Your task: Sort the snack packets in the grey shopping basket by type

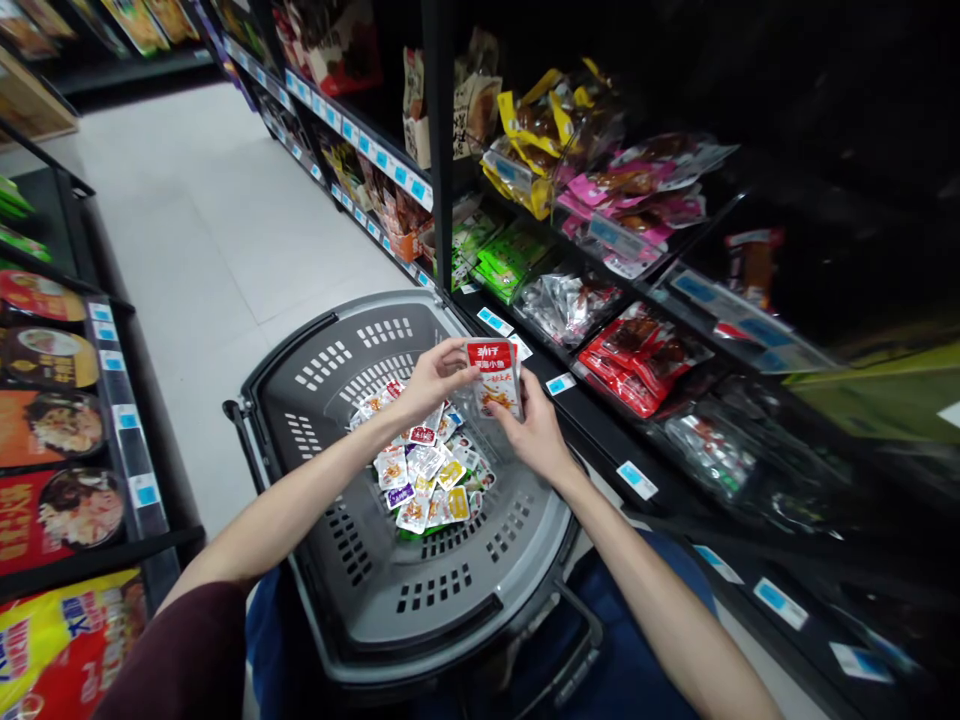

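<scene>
Between both hands, over the right rim of a grey shopping basket (517, 585), is a red and white snack packet (496, 378) with its printed front facing me. My left hand (442, 378) pinches its left side with thumb and fingers. On the lower right edge, my right hand (534, 425) grips the same packet. Whether more than one packet is in the hands I cannot tell. Below them, a heap of small snack packets (424, 470) lies in the basket, mostly white, with some yellow, purple and red ones. Something green shows under the heap.
Dark shelving with yellow snack bags (536, 125), pink bags (637, 200) and red packets (641, 355) in bins stands close on the right. To the left, another shelf holds boxed food (56, 420). A pale tiled floor (202, 220) runs between. The basket handle (574, 640) hangs at the near right.
</scene>
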Demonstrator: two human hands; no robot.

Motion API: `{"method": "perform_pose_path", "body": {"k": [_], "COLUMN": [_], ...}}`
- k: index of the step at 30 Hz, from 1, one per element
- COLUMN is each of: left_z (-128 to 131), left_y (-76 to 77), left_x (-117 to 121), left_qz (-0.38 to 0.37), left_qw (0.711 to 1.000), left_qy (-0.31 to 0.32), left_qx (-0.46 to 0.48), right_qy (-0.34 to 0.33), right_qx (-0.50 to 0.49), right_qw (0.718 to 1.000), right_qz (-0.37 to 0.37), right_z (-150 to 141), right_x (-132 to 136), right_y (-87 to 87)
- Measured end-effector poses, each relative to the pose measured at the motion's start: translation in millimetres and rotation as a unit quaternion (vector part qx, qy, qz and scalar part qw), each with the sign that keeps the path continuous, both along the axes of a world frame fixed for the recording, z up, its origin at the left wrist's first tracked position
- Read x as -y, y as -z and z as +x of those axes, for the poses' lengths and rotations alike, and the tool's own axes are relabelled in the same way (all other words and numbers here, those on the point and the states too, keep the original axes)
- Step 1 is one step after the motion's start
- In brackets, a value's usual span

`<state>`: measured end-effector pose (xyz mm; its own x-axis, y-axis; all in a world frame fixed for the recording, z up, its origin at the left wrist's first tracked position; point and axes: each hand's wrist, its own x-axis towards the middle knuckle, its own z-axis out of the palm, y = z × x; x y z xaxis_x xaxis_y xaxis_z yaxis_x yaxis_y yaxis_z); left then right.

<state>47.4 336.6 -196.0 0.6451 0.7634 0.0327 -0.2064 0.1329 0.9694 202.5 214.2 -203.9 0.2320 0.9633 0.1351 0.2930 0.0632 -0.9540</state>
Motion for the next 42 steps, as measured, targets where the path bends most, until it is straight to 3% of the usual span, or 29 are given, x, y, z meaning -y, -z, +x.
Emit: {"method": "perform_pose_path", "body": {"k": [5,11,17,23,28,34,38,42], "left_z": [-1.0,-6.1,-7.3,-15.0,-16.6,-10.0,-5.9,-7.6], "left_y": [0.8,-14.3,0.9,8.4,3.6,3.2,13.7,28.9], "left_x": [0.0,5.0,-11.6,-21.2,-18.7,-14.9,-23.1,-39.1], "left_qz": [0.023,0.092,0.168,0.325,0.342,0.416,0.408,0.322], "left_qw": [0.999,0.986,0.968,0.923,0.912,0.883,0.888,0.904], "left_qy": [0.010,0.021,0.010,0.051,0.093,0.101,0.035,0.107], "left_qx": [-0.032,-0.141,-0.187,-0.201,-0.207,-0.192,-0.208,-0.259], "right_qy": [-0.011,-0.028,-0.055,0.004,0.043,0.111,0.185,0.207], "right_qx": [0.001,0.028,0.085,0.109,0.048,0.028,-0.020,-0.059], "right_qw": [1.000,0.998,0.989,0.990,0.997,0.993,0.982,0.975], "right_qz": [-0.006,-0.055,-0.106,-0.091,-0.049,0.019,0.038,0.054], "right_z": [-0.4,-7.7,-3.2,-4.7,-6.0,-8.0,-4.4,0.6], "right_x": [-0.9,-3.2,-12.0,-11.8,-13.1,-15.4,-22.0,-28.5], "right_y": [2.0,-1.6,-19.3,-27.3,-26.8,-19.2,-5.5,3.5]}}
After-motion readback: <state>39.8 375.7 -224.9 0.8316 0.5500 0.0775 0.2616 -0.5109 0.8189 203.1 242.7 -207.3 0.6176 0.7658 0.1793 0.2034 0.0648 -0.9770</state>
